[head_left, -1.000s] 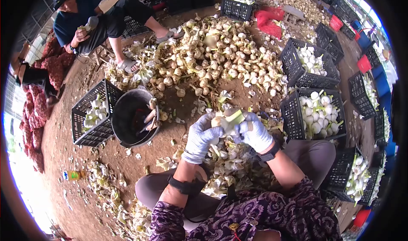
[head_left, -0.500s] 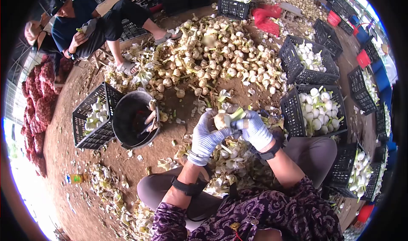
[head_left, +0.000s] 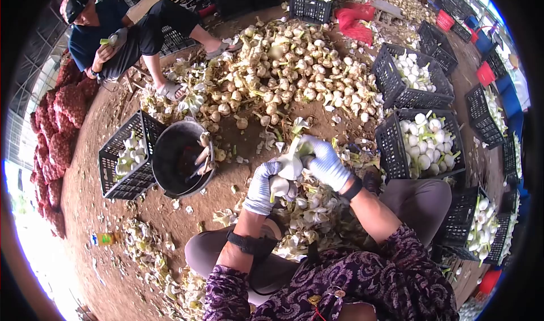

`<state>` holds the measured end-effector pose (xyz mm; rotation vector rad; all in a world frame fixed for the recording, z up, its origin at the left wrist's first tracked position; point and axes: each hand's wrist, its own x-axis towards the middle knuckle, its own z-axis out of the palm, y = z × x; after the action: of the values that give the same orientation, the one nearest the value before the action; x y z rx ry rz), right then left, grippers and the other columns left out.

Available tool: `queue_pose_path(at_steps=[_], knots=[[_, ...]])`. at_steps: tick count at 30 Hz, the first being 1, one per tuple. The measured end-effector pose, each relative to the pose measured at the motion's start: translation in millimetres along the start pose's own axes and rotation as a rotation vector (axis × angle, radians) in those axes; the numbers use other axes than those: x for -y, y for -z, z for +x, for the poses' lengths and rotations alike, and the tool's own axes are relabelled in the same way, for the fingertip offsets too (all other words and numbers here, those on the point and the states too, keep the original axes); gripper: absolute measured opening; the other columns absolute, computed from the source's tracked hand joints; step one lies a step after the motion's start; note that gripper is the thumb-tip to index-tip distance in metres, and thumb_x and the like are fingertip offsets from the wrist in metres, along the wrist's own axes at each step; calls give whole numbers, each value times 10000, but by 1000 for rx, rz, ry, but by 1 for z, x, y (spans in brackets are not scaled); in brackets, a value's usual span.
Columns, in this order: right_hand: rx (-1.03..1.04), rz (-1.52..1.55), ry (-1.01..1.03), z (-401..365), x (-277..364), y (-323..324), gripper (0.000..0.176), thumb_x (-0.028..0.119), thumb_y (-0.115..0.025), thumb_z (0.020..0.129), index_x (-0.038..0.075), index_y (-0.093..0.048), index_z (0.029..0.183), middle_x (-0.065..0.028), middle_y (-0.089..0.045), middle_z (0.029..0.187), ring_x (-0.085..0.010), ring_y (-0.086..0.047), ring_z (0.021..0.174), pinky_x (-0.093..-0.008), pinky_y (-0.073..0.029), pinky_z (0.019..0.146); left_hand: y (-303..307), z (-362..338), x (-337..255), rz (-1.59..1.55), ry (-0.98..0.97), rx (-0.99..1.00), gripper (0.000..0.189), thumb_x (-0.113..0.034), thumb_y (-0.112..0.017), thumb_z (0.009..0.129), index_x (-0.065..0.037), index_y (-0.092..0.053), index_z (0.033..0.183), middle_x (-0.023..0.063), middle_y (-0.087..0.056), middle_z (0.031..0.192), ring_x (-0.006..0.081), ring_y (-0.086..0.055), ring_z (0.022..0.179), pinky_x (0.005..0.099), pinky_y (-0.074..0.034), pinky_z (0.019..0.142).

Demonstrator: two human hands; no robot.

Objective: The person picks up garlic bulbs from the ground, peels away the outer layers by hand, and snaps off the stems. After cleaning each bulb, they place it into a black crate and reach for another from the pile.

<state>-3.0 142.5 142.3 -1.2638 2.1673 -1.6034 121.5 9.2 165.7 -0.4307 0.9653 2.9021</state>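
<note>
My left hand [head_left: 264,188], in a striped white glove, is closed around a garlic bulb [head_left: 280,185] whose root end points down toward me. In a matching glove, my right hand [head_left: 327,165] grips a pale flap of garlic skin [head_left: 291,166] that stands up from the bulb, with a green stem piece at its top. Both hands are over a heap of peeled skins [head_left: 310,219] between my knees. Ahead of them lies a large pile of unpeeled garlic bulbs [head_left: 283,66].
To the left stand a black bucket [head_left: 164,173] with tool handles in it and a black crate [head_left: 107,162] of garlic. Crates of white bulbs [head_left: 391,145] line my right side. Another person [head_left: 105,35] sits at upper left, holding garlic. Red mesh sacks [head_left: 67,114] are stacked behind.
The bulb has tipped downward in my left hand, which moved slightly toward me. My right hand has turned and pulled the skin up off the bulb.
</note>
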Motion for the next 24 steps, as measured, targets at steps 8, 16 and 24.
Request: queue_pose_path(at_steps=[8, 16, 24], knots=[[4, 636, -419, -14, 24, 34, 370, 142, -658, 780, -2, -570, 1108, -90, -631, 1007, -158, -620, 854, -259, -491, 815, -38, 4, 1, 473, -270, -273, 449, -49, -634, 753, 57, -488, 1164, 86, -618, 954, 113, -567, 824, 229, -454, 724], [-181, 260, -266, -15, -7, 13, 129, 124, -624, 763, 16, -619, 833, -66, -637, 804, -203, -616, 738, -344, -508, 735, -18, 6, 11, 123, -10, -324, 269, -238, -619, 843, 29, -607, 823, 100, -616, 693, 165, -575, 491, 285, -467, 429], [-219, 1126, -706, -28, -33, -4, 183, 199, -602, 813, 41, -632, 900, -90, -650, 838, -195, -637, 769, -331, -521, 683, -24, 3, 11, 542, -247, -334, 96, -51, -608, 783, -3, -634, 704, 51, -612, 618, 102, -549, 516, 226, -441, 494]])
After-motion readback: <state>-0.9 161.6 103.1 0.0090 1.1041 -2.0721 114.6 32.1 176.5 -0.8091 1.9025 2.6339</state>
